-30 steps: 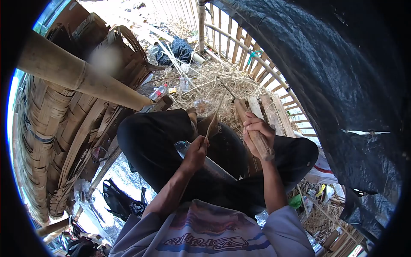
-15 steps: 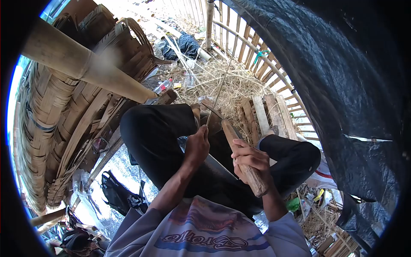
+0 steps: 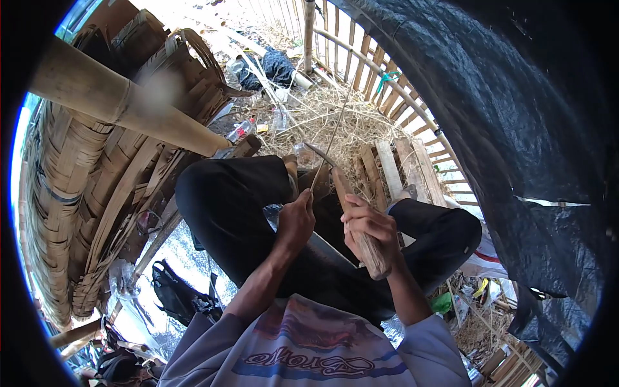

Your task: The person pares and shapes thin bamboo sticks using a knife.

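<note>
Black tarp (image 3: pixel 490 97) right; straw pile (image 3: pixel 367 119) far middle. Knife (image 3: pixel 342 184) near middle, right hand (image 3: pixel 371 229) closed round its wooden handle. Thin strip (image 3: pixel 335 129) left of it, near end gripped by left hand (image 3: pixel 296 219). Blade crosses strip; contact unclear. Best: steady shallow angle, left thumb clear.
</note>
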### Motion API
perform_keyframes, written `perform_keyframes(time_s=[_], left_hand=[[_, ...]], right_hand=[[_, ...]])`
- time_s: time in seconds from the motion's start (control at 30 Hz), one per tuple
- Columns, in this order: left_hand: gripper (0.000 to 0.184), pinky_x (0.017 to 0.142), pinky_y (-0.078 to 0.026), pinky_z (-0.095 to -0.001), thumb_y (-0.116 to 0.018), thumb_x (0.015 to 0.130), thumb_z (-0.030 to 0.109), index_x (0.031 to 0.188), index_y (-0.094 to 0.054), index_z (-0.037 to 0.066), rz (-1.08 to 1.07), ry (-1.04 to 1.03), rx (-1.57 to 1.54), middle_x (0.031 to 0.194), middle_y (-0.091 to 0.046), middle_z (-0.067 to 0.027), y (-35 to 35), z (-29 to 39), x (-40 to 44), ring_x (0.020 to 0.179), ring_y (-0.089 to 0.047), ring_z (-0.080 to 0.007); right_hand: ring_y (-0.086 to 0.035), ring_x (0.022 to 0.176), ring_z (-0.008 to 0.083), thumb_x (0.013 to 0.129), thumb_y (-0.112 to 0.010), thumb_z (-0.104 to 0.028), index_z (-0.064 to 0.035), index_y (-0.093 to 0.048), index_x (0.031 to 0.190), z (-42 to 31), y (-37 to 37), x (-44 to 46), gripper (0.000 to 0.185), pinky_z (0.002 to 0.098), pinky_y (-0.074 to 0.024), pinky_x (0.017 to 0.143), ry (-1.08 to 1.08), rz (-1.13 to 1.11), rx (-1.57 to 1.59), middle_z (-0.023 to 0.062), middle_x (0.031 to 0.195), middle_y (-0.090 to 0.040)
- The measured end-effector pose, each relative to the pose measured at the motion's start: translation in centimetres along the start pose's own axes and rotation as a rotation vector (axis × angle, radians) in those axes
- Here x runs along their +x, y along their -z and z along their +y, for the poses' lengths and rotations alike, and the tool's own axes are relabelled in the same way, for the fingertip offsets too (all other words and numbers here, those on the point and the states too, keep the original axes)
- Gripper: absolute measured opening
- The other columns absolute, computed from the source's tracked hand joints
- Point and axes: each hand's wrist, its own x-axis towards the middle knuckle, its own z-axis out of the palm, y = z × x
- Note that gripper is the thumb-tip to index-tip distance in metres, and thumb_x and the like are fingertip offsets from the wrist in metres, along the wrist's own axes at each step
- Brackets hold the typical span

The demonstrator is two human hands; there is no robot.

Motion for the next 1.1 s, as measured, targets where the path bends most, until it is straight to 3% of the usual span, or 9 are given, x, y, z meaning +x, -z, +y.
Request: perform_keyframes(time_s=[0.33, 0.47, 0.63, 0.73, 0.83, 0.9, 1.0, 1.1], left_hand=[[0.025, 0.058, -0.047, -0.0478, -0.047, 0.094, 0.02, 0.102, -0.063, 0.003, 0.085, -0.042, -0.062, 0.069, -0.059, -0.0245, -0.1, -0.4, -0.1, 0.068, -0.061, -0.0408], [0.024, 0.056, -0.047, -0.0475, -0.047, 0.095, 0.021, 0.1, -0.063, 0.004, 0.036, 0.078, -0.011, 0.068, -0.059, -0.0243, 0.5, -0.1, 0.5, 0.067, -0.061, -0.0408], [0.024, 0.055, -0.046, -0.0471, -0.047, 0.095, 0.021, 0.1, -0.063, 0.004, 0.034, 0.049, -0.001, 0.067, -0.059, -0.0239, 0.3, -0.3, 0.0, 0.066, -0.061, -0.0404], [0.024, 0.055, -0.046, -0.0473, -0.047, 0.094, 0.021, 0.1, -0.063, 0.004, 0.021, -0.012, -0.018, 0.067, -0.059, -0.0237, -0.1, -0.6, -0.4, 0.065, -0.061, -0.0403], [0.024, 0.056, -0.047, -0.0474, -0.048, 0.094, 0.021, 0.101, -0.063, 0.004, 0.043, 0.012, -0.044, 0.069, -0.059, -0.0237, 0.6, 0.2, -0.1, 0.066, -0.06, -0.0404], [0.026, 0.063, -0.049, -0.0412, -0.052, 0.093, 0.021, 0.106, -0.064, 0.001, -0.043, 0.098, -0.042, 0.084, -0.061, -0.0261, 1.1, 0.8, 0.3, 0.08, -0.063, -0.0385], [0.025, 0.059, -0.047, -0.0472, -0.048, 0.094, 0.022, 0.104, -0.064, 0.005, -0.017, 0.024, -0.039, 0.072, -0.06, -0.0243, 0.1, 0.0, -0.4, 0.069, -0.061, -0.0402], [0.026, 0.06, -0.047, -0.0472, -0.049, 0.094, 0.023, 0.104, -0.064, 0.004, 0.035, -0.004, -0.061, 0.073, -0.06, -0.0245, -0.4, -0.9, -0.6, 0.071, -0.061, -0.0404]], right_hand=[[-0.06, 0.107, 0.0324, 0.062, -0.07, 0.003, -0.0058, -0.056, 0.077, -1.0, 0.1, 0.1, 0.023, 0.0426, -0.0495, 0.093, -0.015, -0.075, 0.028, 0.0055, 0.091, -0.063], [-0.059, 0.108, 0.033, 0.061, -0.071, 0.003, -0.0055, -0.055, 0.077, -0.4, -0.4, 1.1, 0.024, 0.0419, -0.0487, 0.094, -0.002, -0.056, 0.074, 0.0061, 0.093, -0.063], [-0.059, 0.106, 0.0325, 0.062, -0.071, 0.002, -0.0052, -0.056, 0.079, 0.8, -0.8, 1.3, 0.024, 0.0419, -0.0504, 0.089, 0.006, -0.128, -0.084, 0.0057, 0.094, -0.063], [-0.059, 0.107, 0.0325, 0.063, -0.07, 0.001, -0.0053, -0.057, 0.079, 2.8, -0.5, 1.4, 0.022, 0.0419, -0.0509, 0.089, 0.014, 0.002, 0.006, 0.005, 0.092, -0.063], [-0.059, 0.108, 0.0322, 0.063, -0.071, 0.0, -0.0054, -0.058, 0.079, 0.7, 0.2, 1.2, 0.021, 0.0417, -0.0511, 0.089, 0.038, -0.059, -0.032, 0.0048, 0.092, -0.063], [-0.059, 0.108, 0.0317, 0.063, -0.071, -0.001, -0.0056, -0.058, 0.079, 0.4, 0.2, 1.3, 0.022, 0.0414, -0.0509, 0.089, 0.043, -0.1, -0.055, 0.0048, 0.091, -0.063], [-0.059, 0.108, 0.0314, 0.063, -0.07, 0.001, -0.0058, -0.057, 0.078, 3.7, -0.1, 1.7, 0.021, 0.0415, -0.0507, 0.089, -0.041, -0.047, -0.09, 0.0046, 0.091, -0.063], [-0.06, 0.107, 0.0311, 0.064, -0.069, 0.005, -0.0053, -0.056, 0.078, 3.1, 0.6, 2.0, 0.021, 0.0414, -0.0508, 0.089, -0.012, -0.008, -0.058, 0.0047, 0.09, -0.063]])
